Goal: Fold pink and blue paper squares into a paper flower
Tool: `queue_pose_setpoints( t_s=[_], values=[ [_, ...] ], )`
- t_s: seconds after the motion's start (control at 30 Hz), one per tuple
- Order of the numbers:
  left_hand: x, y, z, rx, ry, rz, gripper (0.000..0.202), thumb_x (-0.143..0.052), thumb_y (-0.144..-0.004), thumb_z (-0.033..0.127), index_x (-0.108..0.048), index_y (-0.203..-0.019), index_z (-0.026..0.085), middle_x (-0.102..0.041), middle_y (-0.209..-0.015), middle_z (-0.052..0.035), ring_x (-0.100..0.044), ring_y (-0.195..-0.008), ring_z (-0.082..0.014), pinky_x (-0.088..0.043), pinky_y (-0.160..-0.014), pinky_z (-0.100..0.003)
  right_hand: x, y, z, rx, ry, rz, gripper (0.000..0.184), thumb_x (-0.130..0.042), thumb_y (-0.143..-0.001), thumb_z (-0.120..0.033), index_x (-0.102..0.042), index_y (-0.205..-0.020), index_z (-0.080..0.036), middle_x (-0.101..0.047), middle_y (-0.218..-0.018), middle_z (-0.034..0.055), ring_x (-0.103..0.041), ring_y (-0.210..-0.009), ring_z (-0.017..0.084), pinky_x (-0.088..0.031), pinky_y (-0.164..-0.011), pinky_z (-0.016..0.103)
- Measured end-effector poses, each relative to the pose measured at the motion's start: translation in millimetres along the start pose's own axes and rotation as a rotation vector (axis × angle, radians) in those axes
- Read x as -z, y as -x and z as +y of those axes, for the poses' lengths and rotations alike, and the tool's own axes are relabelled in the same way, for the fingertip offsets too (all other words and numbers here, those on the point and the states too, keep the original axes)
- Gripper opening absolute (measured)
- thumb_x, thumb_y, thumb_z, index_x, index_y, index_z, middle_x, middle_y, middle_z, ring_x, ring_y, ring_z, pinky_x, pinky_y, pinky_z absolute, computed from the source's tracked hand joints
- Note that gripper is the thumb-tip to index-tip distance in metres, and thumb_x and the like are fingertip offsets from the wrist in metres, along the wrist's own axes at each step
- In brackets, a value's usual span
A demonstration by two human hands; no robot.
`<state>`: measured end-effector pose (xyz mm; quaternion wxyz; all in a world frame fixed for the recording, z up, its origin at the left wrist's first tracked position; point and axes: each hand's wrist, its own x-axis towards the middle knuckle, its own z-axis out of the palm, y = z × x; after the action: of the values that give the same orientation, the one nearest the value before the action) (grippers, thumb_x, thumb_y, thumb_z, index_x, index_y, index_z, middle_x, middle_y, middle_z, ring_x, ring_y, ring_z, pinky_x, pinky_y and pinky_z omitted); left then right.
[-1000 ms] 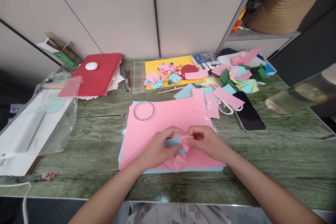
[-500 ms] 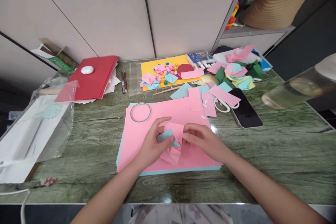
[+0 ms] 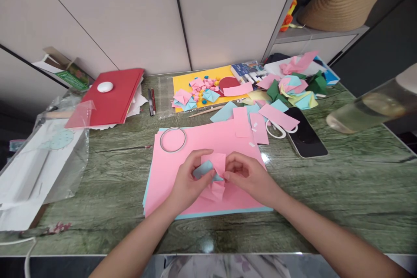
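Head view. Green marbled table [image 3: 110, 186], pushed up against pale cabinets [image 3: 130, 17]; grey shelf [image 3: 314, 33] at far right with a ribbed tan vessel [image 3: 345, 4] on it. Far left of table: red folder [image 3: 112, 106], white case [image 3: 105, 87] on top; clear bag [image 3: 80, 173] with papers nearer. Two pens [image 3: 152, 102] lay right of the folder. Back middle: yellow sheet [image 3: 224, 72] under small paper bits and beads. Right: phone [image 3: 306, 141], scissors [image 3: 276, 132] partly under pink strips, bottle [image 3: 358, 115] beyond.

Front centre: stack of pink and blue sheets [image 3: 202, 135], metallic ring [image 3: 173, 150] on its upper left. Folded paper [image 3: 219, 163], pink and blue, was over the stack, between the hands. Left hand [image 3: 189, 182] pinched its left side, thumb across the blue part. Right hand [image 3: 250, 178], fingers curled, pinched its right edge between thumb and forefinger.
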<state>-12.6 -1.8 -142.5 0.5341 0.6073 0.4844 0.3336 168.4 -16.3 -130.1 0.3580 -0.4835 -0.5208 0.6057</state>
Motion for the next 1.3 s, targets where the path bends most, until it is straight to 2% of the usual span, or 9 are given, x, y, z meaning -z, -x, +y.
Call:
queue_pose_setpoints(
  t_s=[0.2, 0.43, 0.63, 0.73, 0.87, 1.0, 1.07, 1.2, 1.3],
  values=[
    [-1.8, 2.4, 1.3, -0.012, -0.069, 0.037, 0.031, -0.059, -0.077, 0.021, -0.053, -0.107, 0.025, -0.053, -0.070, 0.0028, -0.047, -0.058, -0.0104, -0.037, -0.051, -0.020, -0.1, -0.1, 6.1, 0.008, 0.020, 0.028, 0.012, -0.057, -0.073, -0.013, -0.047, -0.074, -0.020, -0.051, -0.062, -0.0068, -0.049, -0.061, 0.009, -0.038, -0.061, 0.022],
    [-2.0, 4.4, 5.9, -0.088, -0.176, 0.021, 0.026, -0.056, -0.077, 0.016, -0.060, -0.100, 0.025, -0.063, -0.097, -0.0012, -0.055, -0.063, -0.0094, -0.038, -0.049, -0.018, -1.8, -0.5, 10.9, 0.017, 0.005, 0.052, 0.031, -0.059, -0.070, -0.011, -0.047, -0.096, -0.023, -0.057, -0.061, -0.0080, -0.055, -0.063, 0.010, -0.043, -0.068, 0.024],
    [-1.5, 1.4, 13.7, -0.026, -0.209, -0.010, 0.018, -0.055, -0.074, 0.013, -0.065, -0.088, 0.020, -0.068, -0.085, -0.0004, -0.060, -0.070, -0.0123, -0.044, -0.057, -0.020, -3.0, 1.7, 9.0, -0.004, 0.044, 0.036, 0.045, -0.057, -0.071, -0.011, -0.046, -0.112, -0.026, -0.061, -0.065, -0.0065, -0.059, -0.066, 0.011, -0.046, -0.071, 0.026],
    [-1.6, 0.5, 14.5, 0.001, -0.194, -0.008, 0.020, -0.054, -0.072, 0.011, -0.065, -0.087, 0.019, -0.069, -0.088, -0.0011, -0.062, -0.076, -0.0147, -0.046, -0.061, -0.021, -3.8, 2.1, 9.0, -0.013, 0.070, 0.053, 0.055, -0.058, -0.071, -0.013, -0.041, -0.121, -0.029, -0.063, -0.066, -0.0067, -0.060, -0.067, 0.011, -0.046, -0.071, 0.026],
    [-1.2, -0.9, 12.8, 0.019, -0.151, 0.007, 0.022, -0.054, -0.071, 0.011, -0.066, -0.087, 0.019, -0.069, -0.086, -0.0012, -0.062, -0.074, -0.0150, -0.046, -0.059, -0.021, -5.7, 1.2, 8.8, -0.041, 0.172, 0.090, 0.065, -0.058, -0.074, -0.018, -0.030, -0.132, -0.031, -0.066, -0.070, -0.0061, -0.063, -0.069, 0.013, -0.046, -0.073, 0.028],
    [3.3, -3.0, 10.8, 0.020, -0.078, 0.018, 0.021, -0.052, -0.072, 0.011, -0.065, -0.087, 0.018, -0.068, -0.085, -0.0015, -0.062, -0.074, -0.0153, -0.047, -0.063, -0.023, -5.2, 0.7, 7.1, -0.031, 0.319, 0.062, 0.061, -0.053, -0.081, -0.026, -0.026, -0.135, -0.031, -0.068, -0.074, -0.0045, -0.064, -0.073, 0.015, -0.046, -0.073, 0.030],
    [6.8, -4.0, 10.0, 0.025, -0.024, 0.024, 0.020, -0.052, -0.073, 0.012, -0.064, -0.088, 0.018, -0.068, -0.086, -0.0021, -0.062, -0.074, -0.0156, -0.047, -0.065, -0.024, -1.9, 0.5, 5.5, -0.001, 0.401, 0.095, 0.056, -0.050, -0.083, -0.027, -0.028, -0.134, -0.030, -0.068, -0.075, -0.0039, -0.064, -0.072, 0.015, -0.046, -0.073, 0.030],
    [12.4, -5.9, 10.5, 0.020, 0.059, 0.040, 0.018, -0.054, -0.072, 0.013, -0.064, -0.086, 0.016, -0.067, -0.087, -0.0033, -0.062, -0.076, -0.0165, -0.047, -0.070, -0.026, 13.5, -11.7, -1.5, 0.085, 0.536, 0.188, 0.036, -0.046, -0.085, -0.027, -0.043, -0.121, -0.025, -0.067, -0.072, -0.0030, -0.063, -0.067, 0.013, -0.046, -0.068, 0.026],
    [13.1, -6.2, 11.8, 0.017, 0.126, 0.025, 0.018, -0.055, -0.071, 0.013, -0.064, -0.086, 0.016, -0.066, -0.084, -0.0029, -0.061, -0.076, -0.0159, -0.046, -0.069, -0.025, 29.2, -41.9, -10.8, 0.130, 0.741, 0.227, 0.023, -0.045, -0.085, -0.030, -0.056, -0.104, -0.022, -0.065, -0.067, -0.0024, -0.061, -0.061, 0.012, -0.046, -0.062, 0.024]
  ],
)
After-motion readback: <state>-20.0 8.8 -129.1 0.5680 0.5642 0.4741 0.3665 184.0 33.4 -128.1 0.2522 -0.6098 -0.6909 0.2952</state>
